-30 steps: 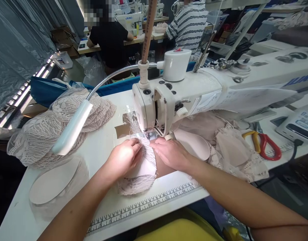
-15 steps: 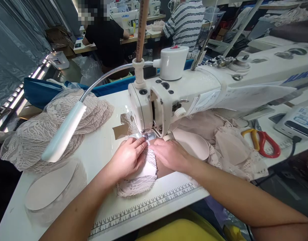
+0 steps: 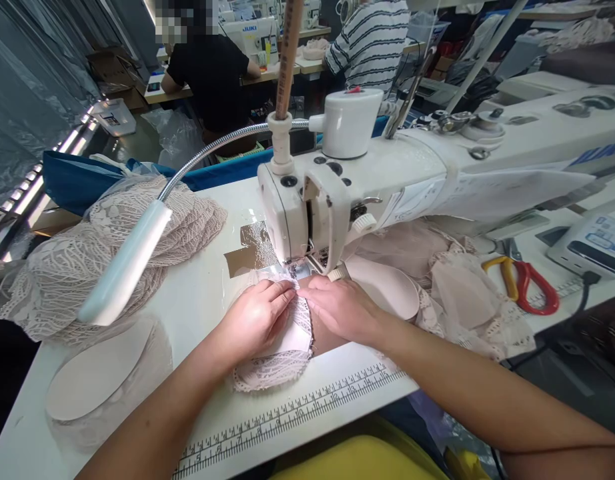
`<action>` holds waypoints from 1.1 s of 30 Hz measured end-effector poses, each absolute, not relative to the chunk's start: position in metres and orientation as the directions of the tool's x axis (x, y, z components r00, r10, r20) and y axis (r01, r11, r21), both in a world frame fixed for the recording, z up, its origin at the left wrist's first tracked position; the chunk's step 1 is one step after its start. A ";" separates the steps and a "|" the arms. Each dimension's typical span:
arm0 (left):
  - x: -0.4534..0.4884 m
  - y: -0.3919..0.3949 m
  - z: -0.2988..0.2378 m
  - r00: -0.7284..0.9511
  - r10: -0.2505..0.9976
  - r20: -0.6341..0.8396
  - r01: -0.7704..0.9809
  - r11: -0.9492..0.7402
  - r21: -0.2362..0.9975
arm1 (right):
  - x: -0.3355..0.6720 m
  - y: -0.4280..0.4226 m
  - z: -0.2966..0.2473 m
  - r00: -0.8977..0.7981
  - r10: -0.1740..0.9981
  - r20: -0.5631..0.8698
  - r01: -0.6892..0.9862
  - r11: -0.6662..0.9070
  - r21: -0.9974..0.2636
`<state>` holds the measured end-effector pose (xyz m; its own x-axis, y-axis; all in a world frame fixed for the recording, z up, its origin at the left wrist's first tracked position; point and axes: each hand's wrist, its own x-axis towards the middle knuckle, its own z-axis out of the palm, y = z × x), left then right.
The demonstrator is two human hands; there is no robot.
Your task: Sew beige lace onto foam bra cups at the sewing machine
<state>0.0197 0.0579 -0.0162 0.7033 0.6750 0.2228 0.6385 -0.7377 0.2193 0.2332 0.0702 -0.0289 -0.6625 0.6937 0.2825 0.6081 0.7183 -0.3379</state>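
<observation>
A pale pink lace piece (image 3: 275,367) with a smooth cup lining lies on the white table (image 3: 202,300) in front of the white sewing machine (image 3: 337,187). My left hand (image 3: 252,320) lies on top of the piece, fingers pressed together near the needle area (image 3: 300,270). My right hand (image 3: 340,307) presses the same piece from the right, fingertips close to the presser foot. Both hands hold the fabric flat; the needle itself is hidden behind the machine head.
A heap of lace pieces (image 3: 87,267) and oval foam pads (image 3: 97,377) sit at left under a gooseneck lamp (image 3: 125,267). More cups and lace (image 3: 457,300) lie at right, with red-and-yellow scissors (image 3: 527,283). A ruler strip (image 3: 287,417) edges the table. Two people work behind.
My left hand's fingers have slid forward toward the needle, and the lace piece has fed slightly under the machine. The view has shifted a little.
</observation>
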 end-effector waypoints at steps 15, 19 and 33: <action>0.019 0.063 -0.015 0.709 0.694 0.129 0.683 -0.720 0.122 | 0.229 0.071 -0.026 -0.657 0.722 0.216 0.657 0.689 -0.305; 0.018 0.065 -0.014 0.686 0.713 0.145 0.707 -0.700 0.100 | 0.229 0.071 -0.028 -0.637 0.734 0.236 0.664 0.678 -0.316; 0.021 0.056 -0.011 0.678 0.720 0.148 0.708 -0.694 0.131 | 0.236 0.065 -0.026 -0.812 0.510 0.285 0.416 0.847 -0.330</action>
